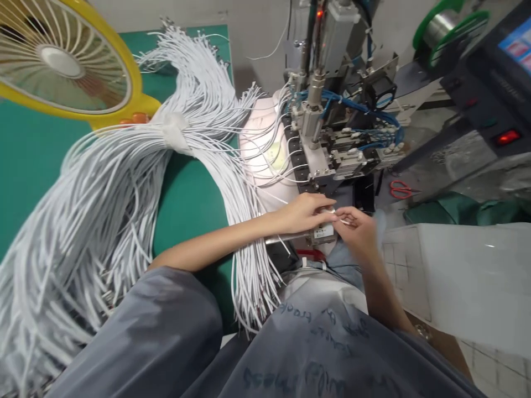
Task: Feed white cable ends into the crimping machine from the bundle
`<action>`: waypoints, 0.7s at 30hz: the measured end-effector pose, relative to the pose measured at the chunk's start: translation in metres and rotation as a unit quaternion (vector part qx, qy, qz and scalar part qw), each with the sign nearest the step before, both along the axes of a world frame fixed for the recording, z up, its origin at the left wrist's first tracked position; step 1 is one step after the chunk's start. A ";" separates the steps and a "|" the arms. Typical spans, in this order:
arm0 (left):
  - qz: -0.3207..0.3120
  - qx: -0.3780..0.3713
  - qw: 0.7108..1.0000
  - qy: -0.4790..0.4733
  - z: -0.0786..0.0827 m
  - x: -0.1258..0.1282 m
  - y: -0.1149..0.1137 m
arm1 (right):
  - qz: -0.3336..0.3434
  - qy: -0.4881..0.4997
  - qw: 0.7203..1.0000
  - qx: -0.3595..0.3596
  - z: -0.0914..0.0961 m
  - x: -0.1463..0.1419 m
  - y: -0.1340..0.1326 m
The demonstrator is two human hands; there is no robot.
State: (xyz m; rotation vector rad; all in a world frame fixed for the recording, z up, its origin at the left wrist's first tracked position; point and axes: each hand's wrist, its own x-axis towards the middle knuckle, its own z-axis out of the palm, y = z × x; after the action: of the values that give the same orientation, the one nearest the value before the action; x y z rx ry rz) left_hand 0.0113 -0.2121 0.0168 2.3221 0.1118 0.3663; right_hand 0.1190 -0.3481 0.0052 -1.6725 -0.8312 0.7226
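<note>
In front of the machine, my left hand [305,214] and my right hand [357,228] meet with their fingertips almost touching. Both are closed in a pinch on a white cable [344,221], of which only a short end shows between the fingers. Just below my left fingers is a metal block with a white label [324,231]. My left forearm lies across a large bundle of white cables [244,221], tied by a white wrap [176,132]. Several single cables run from the bundle into a row of black holders [297,157] on the machine.
The upright machine [313,119] with blue air tubes stands just beyond my hands. A yellow fan [135,72] is at the left on the green mat [193,202]. Red scissors [400,189], a wire spool [442,29] and a control box [498,94] are on the right.
</note>
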 end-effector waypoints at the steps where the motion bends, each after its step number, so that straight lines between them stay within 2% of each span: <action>1: 0.008 -0.005 1.000 -0.011 -0.001 0.001 0.002 | -0.024 0.017 0.999 0.023 0.002 0.005 0.002; 4: 0.017 -0.022 0.999 -0.046 -0.002 0.002 0.006 | -0.047 0.064 0.994 0.071 0.006 0.011 0.009; 8: 0.010 -0.048 0.994 -0.093 0.000 0.002 0.007 | -0.059 0.095 0.986 0.120 0.003 0.005 0.016; 13: 0.001 -0.057 0.991 -0.125 -0.002 0.001 0.004 | -0.068 0.044 0.980 0.182 0.000 0.000 0.020; 18: 0.006 -0.077 0.988 -0.134 -0.002 0.001 0.004 | -0.034 -0.022 0.986 0.164 0.004 0.009 0.017; 21: -0.017 -0.043 0.993 -0.111 -0.002 0.001 0.006 | 0.023 -0.043 0.991 0.127 0.009 0.020 0.014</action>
State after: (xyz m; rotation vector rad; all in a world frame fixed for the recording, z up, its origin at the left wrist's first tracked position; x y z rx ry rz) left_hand 0.0119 -0.2062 0.0145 2.1804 -0.0216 0.5880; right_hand 0.1394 -0.3340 0.0144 -1.4681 -0.9824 0.5537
